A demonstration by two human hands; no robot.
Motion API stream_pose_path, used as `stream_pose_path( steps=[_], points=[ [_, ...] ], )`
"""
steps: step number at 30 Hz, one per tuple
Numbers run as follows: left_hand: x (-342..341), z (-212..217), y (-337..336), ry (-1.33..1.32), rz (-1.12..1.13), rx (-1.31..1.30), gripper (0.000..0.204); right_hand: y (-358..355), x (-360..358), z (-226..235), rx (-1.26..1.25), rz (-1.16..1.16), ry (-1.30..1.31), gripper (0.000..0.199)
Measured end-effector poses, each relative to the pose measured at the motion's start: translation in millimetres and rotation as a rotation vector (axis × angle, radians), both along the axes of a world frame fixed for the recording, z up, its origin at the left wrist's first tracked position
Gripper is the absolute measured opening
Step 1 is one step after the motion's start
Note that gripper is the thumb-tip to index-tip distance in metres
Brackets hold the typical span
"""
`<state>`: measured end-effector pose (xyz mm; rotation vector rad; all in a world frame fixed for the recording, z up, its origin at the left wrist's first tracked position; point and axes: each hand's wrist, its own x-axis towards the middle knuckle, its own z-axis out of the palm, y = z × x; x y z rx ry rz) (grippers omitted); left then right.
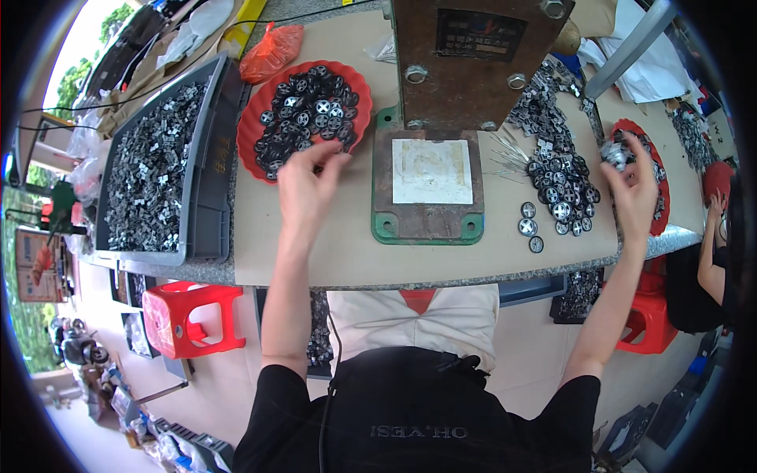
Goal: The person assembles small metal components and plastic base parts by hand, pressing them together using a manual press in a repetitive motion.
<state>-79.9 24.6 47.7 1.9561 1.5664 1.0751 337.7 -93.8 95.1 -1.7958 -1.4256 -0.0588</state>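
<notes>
My left hand is over the near right rim of a scalloped red bowl, its fingertips drawn together in a pinch. Whatever sits between them is too small to make out. Heaped in that bowl are small black wheel-like discs with silver cross-shaped centres. Far to the right, my right hand curls its thumb and fingers round a shiny silver-and-black piece, blurred, beside a second red bowl. Between my hands stands a brown press with a white pad on its green-edged base.
More wheel-like discs lie piled right of the press, beside thin metal pins and loose small parts. A grey bin of small metal pieces stands left. Red stools flank me. Another person's hand shows far right.
</notes>
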Motion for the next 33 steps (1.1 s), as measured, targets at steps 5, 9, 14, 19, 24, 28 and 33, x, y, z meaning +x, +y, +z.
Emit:
stream_pose_path(
  steps=[5, 9, 14, 19, 24, 28, 33],
  points=[
    [-20.2, -29.2, 69.6, 0.295, -0.003, 0.105, 0.018, -2.3, 103.3, 8.5, -0.022, -0.3, -0.213, 0.05],
    [-20.7, -27.4, 76.8, 0.485, -0.057, 0.034, 0.024, 4.9, 57.3, -6.6, 0.05, -0.222, -0.266, 0.042],
    [-18.4, -35.6, 89.6, 0.513, -0.096, 0.067, 0.026, 12.3, -48.9, -29.9, -0.278, 0.184, 0.027, 0.016],
    [-15.3, -21.3, 72.7, 0.559, 0.037, 0.162, 0.023, 35.9, -80.1, -56.5, -0.498, 0.242, -0.148, 0.007],
    [-21.3, -7.6, 22.6, -0.102, 0.003, 0.04, 0.021, 49.5, -83.8, -71.4, -0.554, 0.285, -0.263, 0.006],
    [-9.5, -13.0, -40.5, -0.778, -0.227, -0.321, 0.022, 39.9, -84.1, -77.4, -0.544, 0.251, -0.431, 0.006],
    [7.3, -21.5, -91.7, -1.026, -0.252, -0.591, 0.024, 14.0, -110.4, -47.9, -0.402, 0.261, -0.361, 0.005]
  ],
)
